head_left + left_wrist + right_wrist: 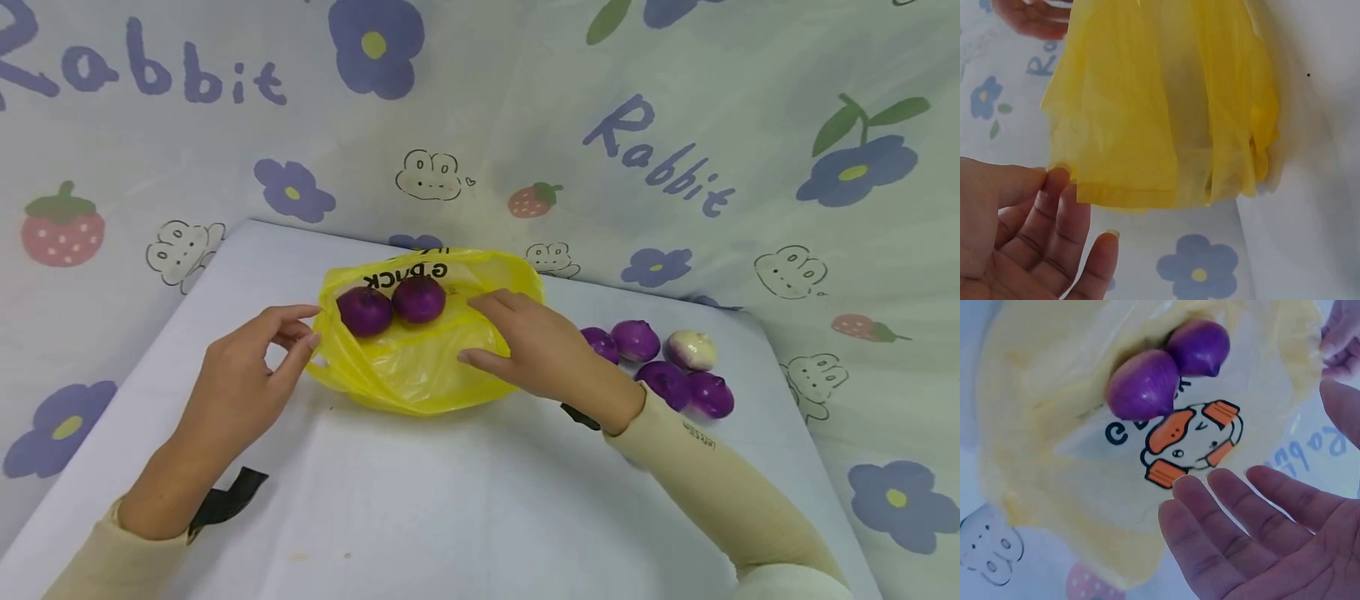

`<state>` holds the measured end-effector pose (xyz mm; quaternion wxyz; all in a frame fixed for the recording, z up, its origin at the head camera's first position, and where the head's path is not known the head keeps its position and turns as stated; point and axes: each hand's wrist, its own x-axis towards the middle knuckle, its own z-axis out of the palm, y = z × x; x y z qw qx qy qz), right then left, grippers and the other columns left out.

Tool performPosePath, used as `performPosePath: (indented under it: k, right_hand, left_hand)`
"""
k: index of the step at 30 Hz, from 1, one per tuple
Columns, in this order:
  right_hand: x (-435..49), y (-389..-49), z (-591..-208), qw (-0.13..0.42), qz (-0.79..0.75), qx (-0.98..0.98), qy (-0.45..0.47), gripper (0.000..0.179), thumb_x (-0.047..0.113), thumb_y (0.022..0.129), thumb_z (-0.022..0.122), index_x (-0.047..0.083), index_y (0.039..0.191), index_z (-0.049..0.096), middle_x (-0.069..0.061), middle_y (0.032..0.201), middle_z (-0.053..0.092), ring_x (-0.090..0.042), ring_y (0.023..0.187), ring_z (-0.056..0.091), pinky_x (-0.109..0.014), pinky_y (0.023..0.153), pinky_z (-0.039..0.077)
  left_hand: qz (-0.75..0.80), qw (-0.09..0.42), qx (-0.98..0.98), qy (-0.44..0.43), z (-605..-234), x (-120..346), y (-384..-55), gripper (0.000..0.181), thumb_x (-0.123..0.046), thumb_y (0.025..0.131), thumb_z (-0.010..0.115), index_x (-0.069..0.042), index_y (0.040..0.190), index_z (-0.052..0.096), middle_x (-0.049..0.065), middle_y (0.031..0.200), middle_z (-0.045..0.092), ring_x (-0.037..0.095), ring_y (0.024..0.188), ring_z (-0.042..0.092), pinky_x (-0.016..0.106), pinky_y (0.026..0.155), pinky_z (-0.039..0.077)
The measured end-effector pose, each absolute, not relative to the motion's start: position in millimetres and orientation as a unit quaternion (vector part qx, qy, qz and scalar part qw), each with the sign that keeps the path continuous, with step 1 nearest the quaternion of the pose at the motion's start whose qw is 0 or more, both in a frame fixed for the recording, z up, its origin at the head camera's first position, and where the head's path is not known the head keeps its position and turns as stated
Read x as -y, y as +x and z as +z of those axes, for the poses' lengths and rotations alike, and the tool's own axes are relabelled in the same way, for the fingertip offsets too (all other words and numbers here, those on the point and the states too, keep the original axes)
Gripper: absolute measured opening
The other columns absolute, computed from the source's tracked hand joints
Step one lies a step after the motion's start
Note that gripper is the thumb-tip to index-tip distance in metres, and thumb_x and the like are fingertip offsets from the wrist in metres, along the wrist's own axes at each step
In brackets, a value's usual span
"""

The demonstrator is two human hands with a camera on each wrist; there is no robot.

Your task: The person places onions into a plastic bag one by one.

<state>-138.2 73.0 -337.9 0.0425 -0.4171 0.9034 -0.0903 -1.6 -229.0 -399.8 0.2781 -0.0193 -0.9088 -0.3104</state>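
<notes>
A yellow plastic bag (420,375) lies on the table with its mouth spread wide. Inside it sit two purple onions (365,312) side by side; the right wrist view shows both onions (1142,385) next to a printed cartoon duck (1191,444). At the bag's left rim my left hand (247,375) pinches the edge between thumb and fingertips, seen close up in the left wrist view on the yellow film (1122,125). My right hand (540,346) reaches over the bag's right side, its fingers extended and holding nothing.
Right of the bag, several purple onions (636,340) and one pale onion (692,350) lie grouped on the white table (420,508), partly behind my right forearm. A black strip (228,500) hangs by my left wrist. A patterned cloth (480,108) rises behind the table.
</notes>
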Motion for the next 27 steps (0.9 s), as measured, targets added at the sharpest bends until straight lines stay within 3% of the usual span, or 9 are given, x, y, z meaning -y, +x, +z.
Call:
performPosePath:
  k: [16, 23, 27]
  right_hand:
    - [-161, -114, -338, 0.022, -0.167, -0.922, -0.348, 0.091, 0.062, 0.091, 0.073, 0.016, 0.161, 0.039, -0.006, 0.158, 0.047, -0.027, 0.136, 0.052, -0.05, 0.104, 0.051]
    - [-193, -110, -347, 0.03, -0.168, -0.932, -0.32, 0.099, 0.069, 0.086, 0.074, 0.012, 0.16, 0.04, -0.01, 0.158, 0.046, -0.031, 0.144, 0.046, -0.054, 0.109, 0.045]
    - [-209, -108, -350, 0.039, -0.163, -0.939, -0.301, 0.112, 0.073, 0.081, 0.075, 0.014, 0.165, 0.03, -0.012, 0.163, 0.04, -0.034, 0.147, 0.041, -0.058, 0.112, 0.04]
  left_hand:
    - [-0.313, 0.28, 0.907, -0.021, -399, 228, -1, 0.038, -0.003, 0.094, 0.077, -0.003, 0.131, 0.067, 0.008, 0.093, 0.072, 0.021, 0.083, 0.061, 0.015, 0.062, 0.034]
    - [-0.311, 0.27, 0.911, -0.011, -398, 228, 2, 0.038, -0.003, 0.095, 0.076, -0.004, 0.132, 0.066, 0.009, 0.094, 0.071, 0.024, 0.086, 0.061, 0.013, 0.062, 0.035]
    - [-0.311, 0.273, 0.91, -0.011, -400, 226, 1, 0.038, -0.004, 0.095, 0.076, -0.005, 0.132, 0.066, 0.008, 0.094, 0.071, 0.023, 0.087, 0.062, 0.013, 0.063, 0.036]
